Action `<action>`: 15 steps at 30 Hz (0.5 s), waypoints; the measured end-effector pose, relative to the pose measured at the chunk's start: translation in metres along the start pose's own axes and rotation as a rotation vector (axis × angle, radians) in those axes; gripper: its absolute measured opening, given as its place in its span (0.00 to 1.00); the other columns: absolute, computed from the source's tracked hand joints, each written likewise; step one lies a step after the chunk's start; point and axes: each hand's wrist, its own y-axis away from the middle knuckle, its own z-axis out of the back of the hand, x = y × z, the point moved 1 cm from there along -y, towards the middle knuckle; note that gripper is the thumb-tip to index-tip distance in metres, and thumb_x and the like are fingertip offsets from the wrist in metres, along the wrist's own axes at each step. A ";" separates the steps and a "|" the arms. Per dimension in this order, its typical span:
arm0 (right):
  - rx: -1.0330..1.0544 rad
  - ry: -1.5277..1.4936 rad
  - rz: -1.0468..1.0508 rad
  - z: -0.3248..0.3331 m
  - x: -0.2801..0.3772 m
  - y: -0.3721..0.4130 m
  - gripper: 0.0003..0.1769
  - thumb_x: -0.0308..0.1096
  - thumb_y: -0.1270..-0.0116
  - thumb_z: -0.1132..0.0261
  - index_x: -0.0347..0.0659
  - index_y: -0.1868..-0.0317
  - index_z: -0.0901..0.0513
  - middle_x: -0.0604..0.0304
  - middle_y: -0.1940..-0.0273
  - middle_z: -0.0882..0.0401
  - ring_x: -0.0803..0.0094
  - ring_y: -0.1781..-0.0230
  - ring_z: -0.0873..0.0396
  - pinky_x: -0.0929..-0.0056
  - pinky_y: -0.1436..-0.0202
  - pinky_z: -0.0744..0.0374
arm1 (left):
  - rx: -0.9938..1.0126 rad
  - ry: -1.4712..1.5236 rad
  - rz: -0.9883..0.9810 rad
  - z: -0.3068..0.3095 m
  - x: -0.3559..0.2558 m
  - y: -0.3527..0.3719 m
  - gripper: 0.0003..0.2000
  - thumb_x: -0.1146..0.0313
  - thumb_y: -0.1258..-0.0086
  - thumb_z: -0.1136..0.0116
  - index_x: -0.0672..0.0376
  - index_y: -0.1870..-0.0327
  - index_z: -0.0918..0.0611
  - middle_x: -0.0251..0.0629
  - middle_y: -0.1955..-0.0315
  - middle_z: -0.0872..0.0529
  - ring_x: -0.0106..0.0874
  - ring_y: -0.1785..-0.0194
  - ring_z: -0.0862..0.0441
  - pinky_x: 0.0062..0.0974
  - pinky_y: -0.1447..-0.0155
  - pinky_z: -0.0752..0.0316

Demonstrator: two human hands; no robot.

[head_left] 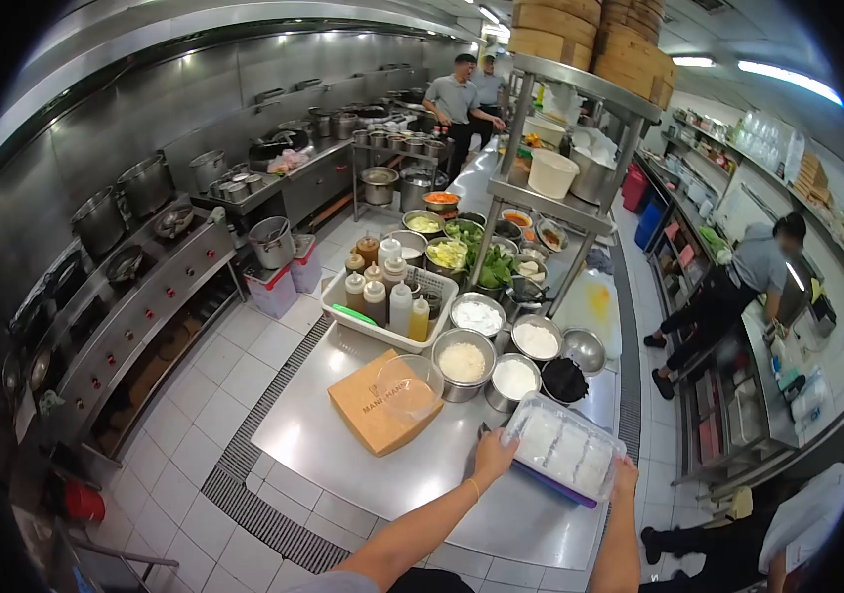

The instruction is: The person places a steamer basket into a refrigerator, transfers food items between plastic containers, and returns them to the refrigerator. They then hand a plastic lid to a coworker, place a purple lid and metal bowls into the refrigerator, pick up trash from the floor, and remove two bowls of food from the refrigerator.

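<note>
Holding the clear plastic tub at the near right edge of the steel desk, you have one hand at each short end. Your left hand wraps the near-left corner and your right hand cups the far-right end, so each grip is clamped on the tub's wall rather than lying flat. The tub sits tilted. I cannot tell whether its base rests on the desk or hangs just above it. Under a clear lid it is packed nearly full with pale white blocks or portions.

Judge it as fairly heavy for so thin a shell: the long walls will likely flex if you squeeze mid-span. Take hold low at the two ends, fingers under the base, thumbs on the lid edge. The plastic may be slick and the contents look soft, so carry it level.

Just beyond the tub stand steel bowls of white powder and one dark bowl. To your left, a cardboard box carries a clear bowl. A basket of squeeze bottles sits further back. Other people work well apart from you.
</note>
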 end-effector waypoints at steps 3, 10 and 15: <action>-0.043 0.053 0.114 -0.002 0.006 0.013 0.13 0.29 0.28 0.39 0.32 0.47 0.19 0.60 0.56 0.16 0.73 0.59 0.18 0.73 0.52 0.21 | -0.111 -0.008 -0.090 0.002 -0.006 0.005 0.21 0.59 0.33 0.37 0.67 0.48 0.18 0.52 0.62 0.16 0.45 0.60 0.19 0.36 0.53 0.25; -0.039 0.153 0.243 -0.015 0.069 0.118 0.09 0.31 0.28 0.39 0.34 0.52 0.18 0.64 0.61 0.19 0.79 0.63 0.24 0.76 0.57 0.24 | 0.023 0.314 -0.034 0.087 -0.048 0.052 0.15 0.65 0.32 0.38 0.64 0.49 0.17 0.49 0.65 0.17 0.39 0.64 0.18 0.35 0.58 0.22; -0.009 0.398 0.097 -0.037 -0.002 0.195 0.09 0.26 0.33 0.34 0.36 0.54 0.19 0.68 0.65 0.22 0.80 0.65 0.27 0.78 0.57 0.26 | 0.061 0.377 0.181 0.173 -0.001 0.118 0.15 0.68 0.28 0.40 0.67 0.46 0.18 0.47 0.62 0.18 0.29 0.73 0.15 0.27 0.72 0.19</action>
